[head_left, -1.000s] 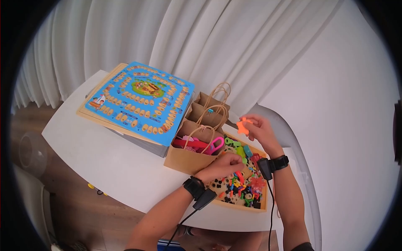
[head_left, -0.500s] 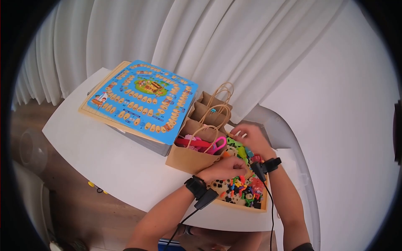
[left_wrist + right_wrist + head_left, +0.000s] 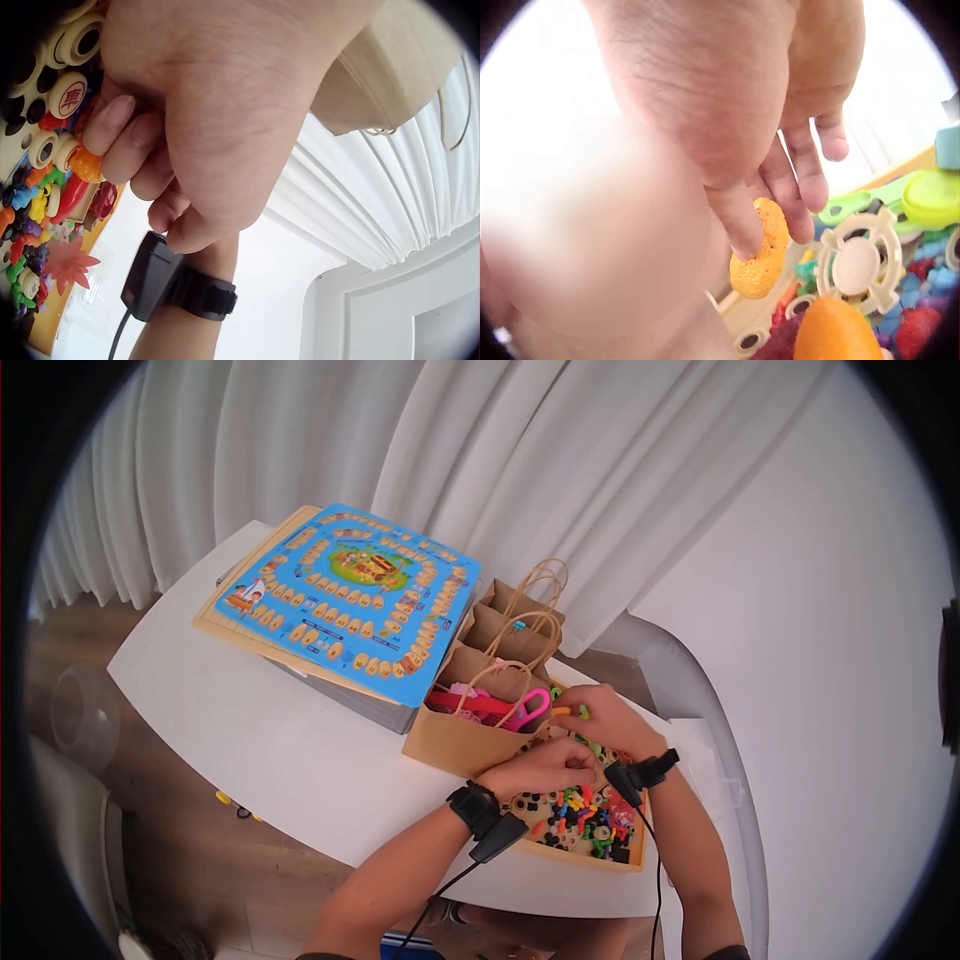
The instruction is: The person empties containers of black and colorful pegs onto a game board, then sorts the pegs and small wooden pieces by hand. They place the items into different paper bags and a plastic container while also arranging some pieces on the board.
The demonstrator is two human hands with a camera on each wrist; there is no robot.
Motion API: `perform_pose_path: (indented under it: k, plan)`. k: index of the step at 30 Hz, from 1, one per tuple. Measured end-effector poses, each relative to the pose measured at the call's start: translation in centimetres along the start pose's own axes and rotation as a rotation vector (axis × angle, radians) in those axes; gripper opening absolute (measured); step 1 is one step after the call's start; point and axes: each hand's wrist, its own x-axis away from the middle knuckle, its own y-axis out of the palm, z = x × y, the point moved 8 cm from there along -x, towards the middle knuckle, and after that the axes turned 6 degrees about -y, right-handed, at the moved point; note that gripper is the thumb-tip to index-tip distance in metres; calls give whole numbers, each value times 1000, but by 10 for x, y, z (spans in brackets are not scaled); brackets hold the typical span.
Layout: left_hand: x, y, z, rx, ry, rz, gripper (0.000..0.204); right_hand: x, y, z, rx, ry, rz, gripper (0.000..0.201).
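My right hand [image 3: 618, 720] is low over the far end of a shallow wooden box [image 3: 575, 857]. Its thumb and fingers pinch a bumpy orange toy piece [image 3: 759, 251], oblong and narrowed in the middle. My left hand [image 3: 545, 765] hovers over the box's middle, beside the front paper bag [image 3: 455, 745]. The left fingers [image 3: 124, 154] are loosely curled, and nothing shows in them. Below these fingers, in the left wrist view, lie a red toy pepper [image 3: 71, 199] and round game discs [image 3: 69, 95]. A smooth orange toy [image 3: 836, 334] is close under the right hand.
Several paper bags with handles stand in a row behind the box; the front one contains pink scissors-like handles [image 3: 530, 710]. A blue board game [image 3: 350, 600] lies on stacked boards on the white table [image 3: 250, 740]. White curtains [image 3: 300, 440] hang behind.
The flower-shaped orange piece is gone from my right hand. That hand has come down into the box's far end and now pinches the bumpy orange piece. The left hand has hardly moved.
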Motion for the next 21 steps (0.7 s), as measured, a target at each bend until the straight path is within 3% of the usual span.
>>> perform_pose_path:
  k: [1, 2, 5, 8, 10, 13, 16, 18, 19, 21]
  plan:
    - [1, 1, 3, 33, 27, -12, 23, 4, -9, 6, -88, 124, 18, 21]
    - [2, 0, 5, 35, 28, -10, 23, 5, -14, 6, -87, 123, 15, 21]
    - [4, 0, 7, 53, 18, -17, 24, 8, -56, 15, -313, 152, 373, 25]
    - [3, -1, 8, 25, 56, 5, 26, -6, -75, 0, -424, 105, 509, 27]
    - [6, -1, 10, 69, -13, -17, 27, -16, -79, -18, -316, 110, 520, 25]
    - [8, -2, 15, 45, -6, -6, 27, -23, -69, -26, -504, 132, 420, 23]
    - [5, -2, 8, 72, 6, -8, 26, -9, -74, -10, -254, 41, 465, 23]
    - [3, -1, 4, 67, 9, -2, 25, 8, -55, 10, -63, 250, 216, 28]
    - [1, 0, 2, 60, 8, 2, 25, 19, -48, 20, -60, 252, 218, 28]
    - [-1, -1, 0, 48, 3, 4, 24, 35, -12, 38, -21, 125, 51, 39]
